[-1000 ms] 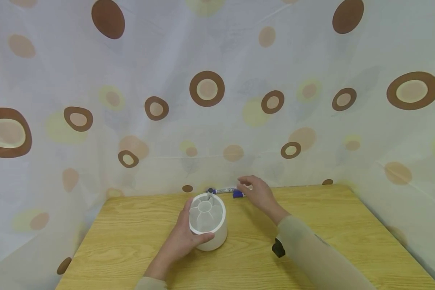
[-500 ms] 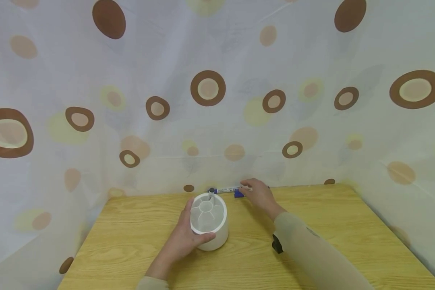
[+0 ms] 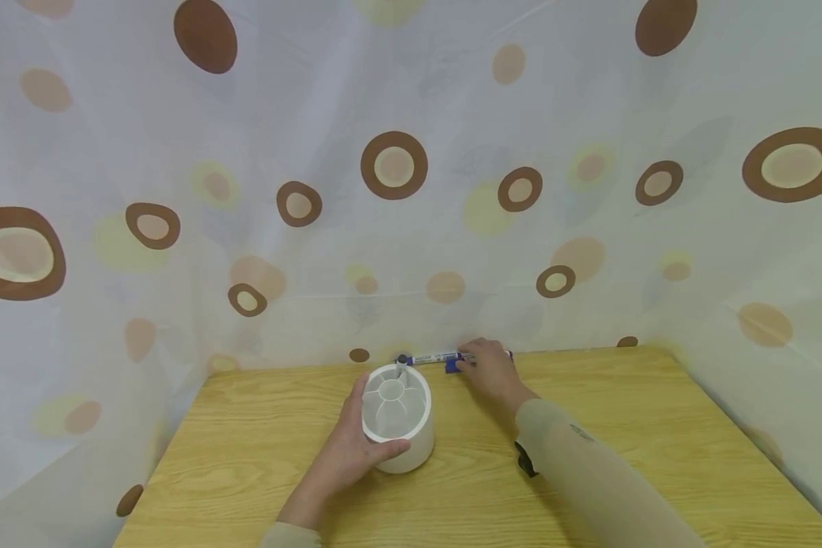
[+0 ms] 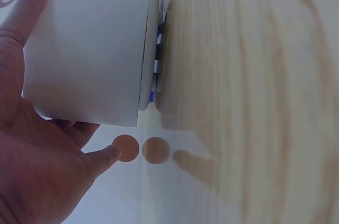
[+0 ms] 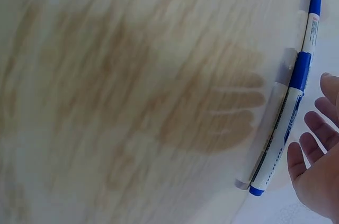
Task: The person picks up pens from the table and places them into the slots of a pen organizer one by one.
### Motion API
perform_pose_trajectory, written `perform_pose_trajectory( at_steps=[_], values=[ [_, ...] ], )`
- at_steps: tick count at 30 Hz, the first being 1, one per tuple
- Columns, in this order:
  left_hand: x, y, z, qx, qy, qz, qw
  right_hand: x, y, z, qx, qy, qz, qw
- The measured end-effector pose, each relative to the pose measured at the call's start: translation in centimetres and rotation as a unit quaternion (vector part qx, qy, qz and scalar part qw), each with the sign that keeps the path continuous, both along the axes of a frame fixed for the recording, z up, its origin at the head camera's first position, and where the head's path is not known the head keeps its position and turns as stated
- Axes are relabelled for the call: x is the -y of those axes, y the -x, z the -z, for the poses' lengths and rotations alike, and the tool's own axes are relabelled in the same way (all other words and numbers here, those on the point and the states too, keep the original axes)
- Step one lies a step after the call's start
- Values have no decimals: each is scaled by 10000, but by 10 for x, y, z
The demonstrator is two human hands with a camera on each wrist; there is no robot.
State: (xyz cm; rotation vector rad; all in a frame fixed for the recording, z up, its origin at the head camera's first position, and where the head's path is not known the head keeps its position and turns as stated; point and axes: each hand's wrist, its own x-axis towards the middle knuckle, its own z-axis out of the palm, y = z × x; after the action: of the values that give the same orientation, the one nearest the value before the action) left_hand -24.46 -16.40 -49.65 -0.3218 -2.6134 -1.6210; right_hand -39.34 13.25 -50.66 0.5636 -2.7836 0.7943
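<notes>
L hand (image 3: pixel 349 447) grips white divided pen organizer (image 3: pixel 421 447), R hand (image 3: pixel 495 371) relaxed w/ nothing held by nearer blue-capped marker (image 5: pixel 280 128) along worktop (image 3: pixel 657 441) back edge, imo pinch mid-barrel.

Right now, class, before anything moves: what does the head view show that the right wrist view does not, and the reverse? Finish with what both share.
Only the head view: the divided white holder, the left hand gripping it, and a dark-topped marker standing in it.

Only the right wrist view: the full length of one blue-capped marker, whose barrel is partly covered by the right hand in the head view, and finger-shaped shadows.

Both: the right hand, blue caps and the wooden table.
</notes>
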Motion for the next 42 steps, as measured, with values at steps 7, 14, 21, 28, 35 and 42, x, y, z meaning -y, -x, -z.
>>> perform_pose_trajectory(
  at_steps=[7, 14, 21, 28, 35, 42],
  values=[
    [1, 1, 2, 13, -19, 9, 10000, 8, 4, 4, 203, -81, 135, 9997],
    [1, 3, 3, -5, -4, 7, 10000, 11, 10, 15, 88, -65, 103, 9999],
    [0, 2, 2, -44, -32, 14, 10000, 14, 12, 16, 42, -179, 96, 9998],
    [0, 1, 1, -36, -66, 38, 10000, 20, 6, 11, 92, -289, 222, 9993],
    [-1, 0, 0, -26, -30, 77, 10000, 18, 4, 13, 138, -411, 389, 9983],
    [-1, -2, -1, 33, -53, 11, 10000, 14, -2, 11, 153, -355, 376, 9985]
  ],
)
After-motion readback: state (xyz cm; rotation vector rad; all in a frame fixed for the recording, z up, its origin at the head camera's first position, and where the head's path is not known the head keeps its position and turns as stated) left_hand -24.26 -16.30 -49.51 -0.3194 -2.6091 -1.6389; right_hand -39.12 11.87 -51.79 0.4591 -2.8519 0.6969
